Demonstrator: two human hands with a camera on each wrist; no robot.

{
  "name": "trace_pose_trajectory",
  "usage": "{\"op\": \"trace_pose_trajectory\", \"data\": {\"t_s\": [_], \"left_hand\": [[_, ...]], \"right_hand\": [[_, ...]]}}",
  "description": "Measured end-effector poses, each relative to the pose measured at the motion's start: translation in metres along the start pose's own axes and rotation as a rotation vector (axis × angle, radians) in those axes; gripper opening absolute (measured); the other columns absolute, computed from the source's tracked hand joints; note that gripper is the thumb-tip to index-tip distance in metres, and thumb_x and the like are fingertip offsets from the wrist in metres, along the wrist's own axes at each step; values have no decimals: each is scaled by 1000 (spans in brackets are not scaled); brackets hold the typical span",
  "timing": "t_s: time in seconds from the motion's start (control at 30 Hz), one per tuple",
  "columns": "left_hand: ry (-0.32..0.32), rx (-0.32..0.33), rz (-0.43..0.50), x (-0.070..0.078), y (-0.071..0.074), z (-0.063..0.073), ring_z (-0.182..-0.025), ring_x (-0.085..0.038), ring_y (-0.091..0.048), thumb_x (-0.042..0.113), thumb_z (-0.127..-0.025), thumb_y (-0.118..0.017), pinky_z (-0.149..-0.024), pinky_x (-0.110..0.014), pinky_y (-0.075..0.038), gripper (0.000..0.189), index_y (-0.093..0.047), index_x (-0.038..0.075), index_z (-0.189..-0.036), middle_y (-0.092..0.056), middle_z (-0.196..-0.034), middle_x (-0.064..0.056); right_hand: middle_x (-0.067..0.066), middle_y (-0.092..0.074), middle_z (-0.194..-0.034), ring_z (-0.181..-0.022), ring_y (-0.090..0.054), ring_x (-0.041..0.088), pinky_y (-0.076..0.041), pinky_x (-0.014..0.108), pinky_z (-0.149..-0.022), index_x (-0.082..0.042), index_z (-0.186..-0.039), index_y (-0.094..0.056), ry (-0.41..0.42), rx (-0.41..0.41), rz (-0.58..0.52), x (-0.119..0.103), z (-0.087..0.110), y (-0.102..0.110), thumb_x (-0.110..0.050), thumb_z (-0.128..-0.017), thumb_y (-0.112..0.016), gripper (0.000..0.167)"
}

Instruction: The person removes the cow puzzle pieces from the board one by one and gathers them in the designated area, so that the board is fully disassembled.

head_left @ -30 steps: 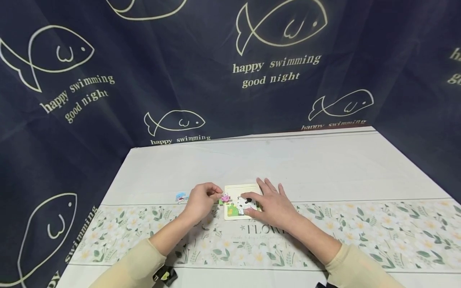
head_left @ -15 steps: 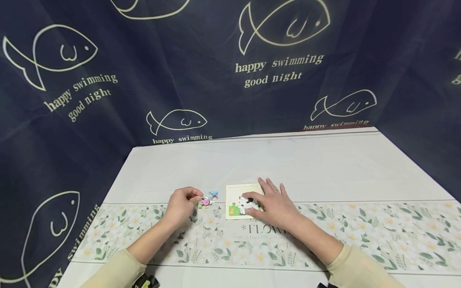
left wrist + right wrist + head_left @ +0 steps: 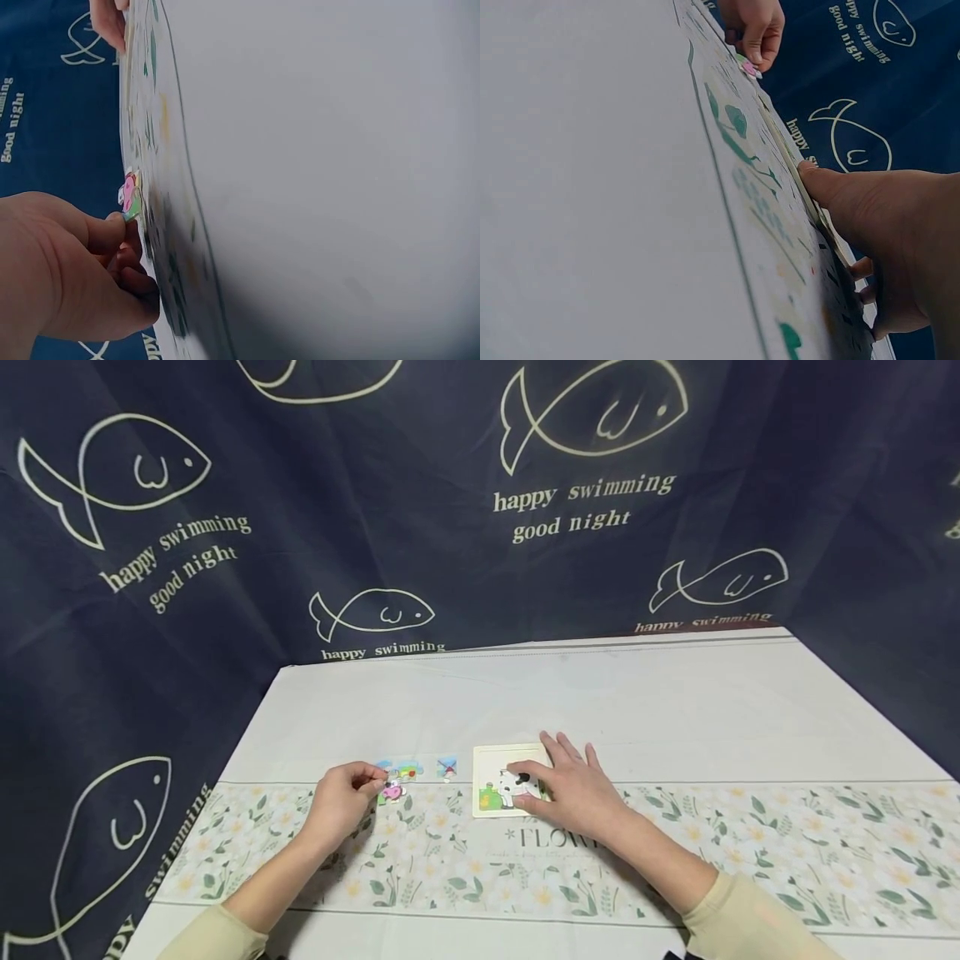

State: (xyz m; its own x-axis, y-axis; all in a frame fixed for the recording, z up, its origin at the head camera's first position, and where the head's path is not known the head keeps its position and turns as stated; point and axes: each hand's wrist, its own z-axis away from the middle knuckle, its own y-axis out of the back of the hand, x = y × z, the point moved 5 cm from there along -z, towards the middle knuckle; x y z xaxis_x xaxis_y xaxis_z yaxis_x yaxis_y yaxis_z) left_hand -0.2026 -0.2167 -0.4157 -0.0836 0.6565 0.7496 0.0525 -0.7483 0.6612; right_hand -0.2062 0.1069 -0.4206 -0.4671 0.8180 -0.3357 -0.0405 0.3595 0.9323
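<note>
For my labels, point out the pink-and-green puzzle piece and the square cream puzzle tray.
Pink-and-green puzzle piece (image 3: pixel 392 792), head view: its pink patch.
Square cream puzzle tray (image 3: pixel 491 767), head view: its bare bed.
</note>
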Motion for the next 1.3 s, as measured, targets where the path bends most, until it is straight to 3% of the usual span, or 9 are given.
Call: {"op": "trace_pose_trajectory", "data": {"t_s": [0.37,0.73,0.93,1.1,1.3], "left_hand": [[14,17,-73,-9,15,4,-74,-21,-53,5,-99,-65,-67,-35,-44,9,-72,4,-94,-64,-83,-5],[-29,0,-91,-7,12,3,-73,-20,-52,5,-98,-65,-66,-32,-43,7,-70,5,-94,-62,-82,-4],[-62,16,-55,-3,12,3,-75,-19,-53,8,-97,-68,-64,-29,-45,5,-68,4,-98,-61,-86,-5],[-99,13,-42,5,9,3,-72,-19,-53,10,-97,-69,-58,-28,-44,4,-69,6,-98,-62,-87,-5],[-138,4,-29,16,0,1,-65,-18,-50,11,-97,-69,-54,-28,-42,4,-69,7,-96,-61,-85,-3]], "right_hand": [[24,-32,-159,-148,-24,46,-16,73,-111,-32,-136,-63,3,1,1,3,1,-2,-51,-95,-66,46],[24,-34,-158,-147,-25,46,-18,73,-110,-30,-141,-57,9,15,11,2,1,-2,-51,-94,-66,52],[24,-35,-157,-147,-26,45,-18,73,-110,-20,-142,-53,1,34,5,5,0,-3,-52,-93,-68,61],[22,-37,-157,-147,-27,44,-17,72,-111,-15,-134,-55,-19,38,-18,5,-1,-4,-52,-91,-70,59],[24,-37,-156,-146,-28,44,-16,72,-111,-15,-109,-52,-34,48,-43,5,-2,-3,-52,-89,-73,47]]}}
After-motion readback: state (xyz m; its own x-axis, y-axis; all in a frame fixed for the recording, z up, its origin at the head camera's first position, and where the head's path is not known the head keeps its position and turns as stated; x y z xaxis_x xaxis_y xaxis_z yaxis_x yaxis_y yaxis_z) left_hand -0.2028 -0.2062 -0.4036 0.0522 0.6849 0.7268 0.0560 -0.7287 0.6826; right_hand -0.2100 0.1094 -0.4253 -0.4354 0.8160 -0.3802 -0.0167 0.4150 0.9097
